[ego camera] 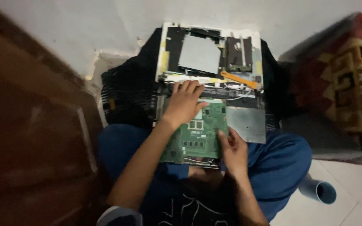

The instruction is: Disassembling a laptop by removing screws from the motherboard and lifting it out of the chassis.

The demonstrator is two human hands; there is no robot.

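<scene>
A taken-apart laptop base with a white frame, grey metal plates and an orange ribbon cable lies on a black cloth across my lap. A green circuit board sits at its near end. My left hand rests palm down on the board's top left corner, fingers spread toward the hinge area. My right hand touches the board's right edge with thumb and fingertips. Whether it grips the board is unclear.
A grey metal shield plate lies right of the board. A brown wooden surface fills the left side. A patterned red rug is on the right. A blue plastic pipe piece lies on the white tiled floor.
</scene>
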